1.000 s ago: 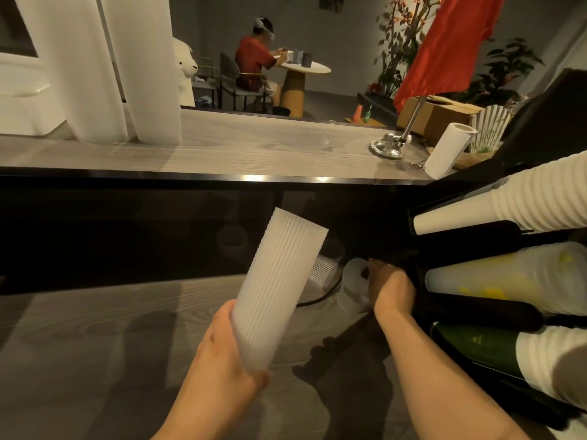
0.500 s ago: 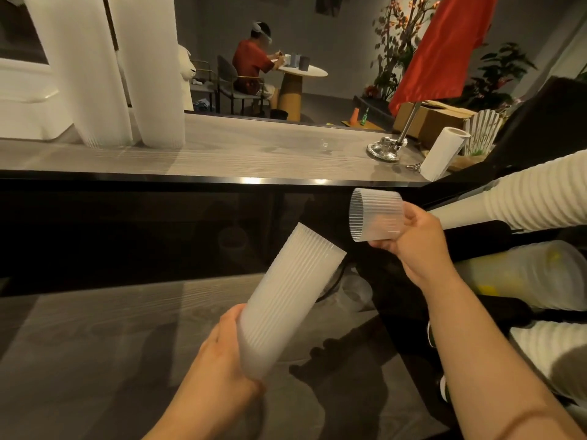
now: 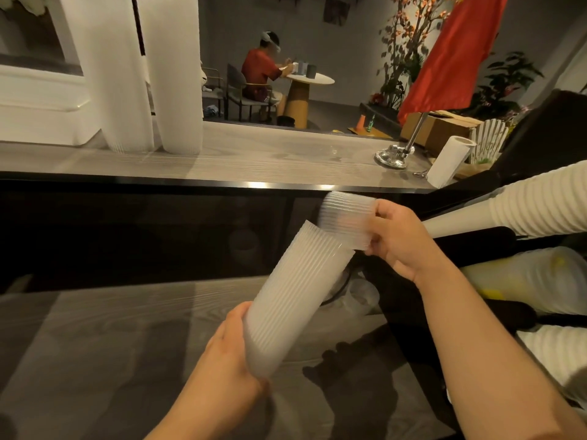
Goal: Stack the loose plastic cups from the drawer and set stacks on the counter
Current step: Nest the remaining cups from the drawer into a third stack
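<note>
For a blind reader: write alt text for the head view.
A left hand grips a stack of ribbed clear cups while the right hand brings a single cup to its open top. Two tall stacks stand on the counter behind.

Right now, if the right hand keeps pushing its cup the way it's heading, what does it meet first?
Most likely the open top of the cup stack that the left hand grips. The right hand holds the single cup right at that rim, though how well they line up is unclear.
</note>
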Demonstrator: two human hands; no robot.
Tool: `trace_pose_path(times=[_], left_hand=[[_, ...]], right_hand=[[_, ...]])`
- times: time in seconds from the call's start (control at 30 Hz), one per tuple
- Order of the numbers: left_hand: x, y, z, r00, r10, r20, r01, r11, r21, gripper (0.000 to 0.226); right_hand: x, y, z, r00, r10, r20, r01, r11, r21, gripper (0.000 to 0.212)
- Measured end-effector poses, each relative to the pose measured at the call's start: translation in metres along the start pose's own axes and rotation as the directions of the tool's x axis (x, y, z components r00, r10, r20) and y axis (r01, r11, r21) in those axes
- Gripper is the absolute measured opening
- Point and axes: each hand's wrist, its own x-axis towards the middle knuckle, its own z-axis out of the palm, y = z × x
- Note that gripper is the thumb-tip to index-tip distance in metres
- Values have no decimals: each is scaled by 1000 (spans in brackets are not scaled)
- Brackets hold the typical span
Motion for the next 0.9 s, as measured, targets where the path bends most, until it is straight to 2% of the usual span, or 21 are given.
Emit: trace_pose_path(times=[0.03,0.07,0.23,0.3,0.33,0.4,0.47,0.5,0.57,0.77,0.9], left_hand=[[0,0,0,1000,-2,1,2,1000,2,96],[0,0,-1,1000,-5,3,5,1000,2,97],[0,-1,-4,1000,-8,5,8,1000,15,98],[1,-2,-6,1000,-11,4,11,1000,25,101],[2,-2,-7,1000,-15,4,15,999,29,102],[5,-2,-9,999,-38,1,38,998,42,105],[6,-1,-10,998,-60,-7,61,997,52,105],[7,-1,-10,998,-66,-5,66,996,56,106],[7,-3,-10,998,-63,1,63,996,56,107],[9,-1,-13,999,-45,-16,46,997,54,107],[11,0,-19,999,-8,-42,11,998,63,103]], right_hand=[[0,3,1,1000,16,21,-16,1000,22,54],[0,5,3,999,21,42,-23,998,63,62],[1,8,4,997,18,78,-39,961,275,39],[0,9,3,995,-26,95,-8,941,338,16],[-1,9,3,994,-58,88,24,940,342,17],[-3,8,8,990,-143,8,138,966,220,24],[-4,6,12,963,-253,-94,252,967,-26,27],[-4,5,15,946,-304,-109,288,947,-142,30],[-6,2,20,926,-375,-47,347,893,-288,36],[-12,6,31,908,-373,192,420,819,-392,29],[-13,8,34,897,-355,263,432,829,-356,29]])
